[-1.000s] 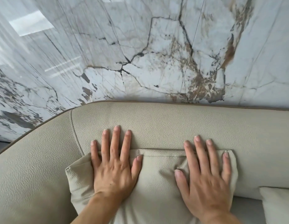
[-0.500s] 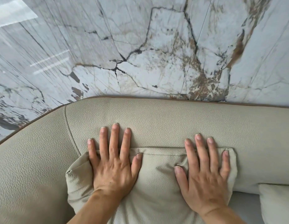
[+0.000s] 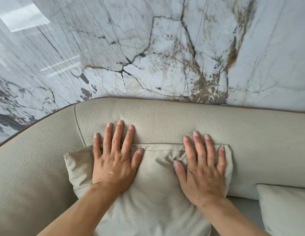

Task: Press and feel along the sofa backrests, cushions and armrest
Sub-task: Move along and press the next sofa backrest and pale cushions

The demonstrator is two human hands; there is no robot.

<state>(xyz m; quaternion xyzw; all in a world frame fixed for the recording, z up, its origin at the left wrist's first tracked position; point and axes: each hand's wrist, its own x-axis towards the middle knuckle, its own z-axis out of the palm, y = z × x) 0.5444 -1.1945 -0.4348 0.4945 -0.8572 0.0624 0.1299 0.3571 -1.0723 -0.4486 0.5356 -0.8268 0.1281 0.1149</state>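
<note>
A beige pebbled-leather cushion (image 3: 155,189) leans against the sofa backrest (image 3: 182,123), which has a brown piped top edge. My left hand (image 3: 114,160) lies flat on the cushion's upper left, fingers spread, its fingertips reaching past the cushion's top edge onto the backrest. My right hand (image 3: 202,169) lies flat on the cushion's upper right, fingers spread, and the leather wrinkles beside its thumb. The curved side section of the sofa (image 3: 32,167) slopes down at the left.
A second beige cushion (image 3: 286,208) sits at the lower right on the grey seat (image 3: 240,203). A glossy marble wall (image 3: 148,48) with dark and brown veins rises directly behind the backrest.
Both hands stay flat on the cushion with little shift. The view has tilted slightly, so more of my forearms and the cushion shows.
</note>
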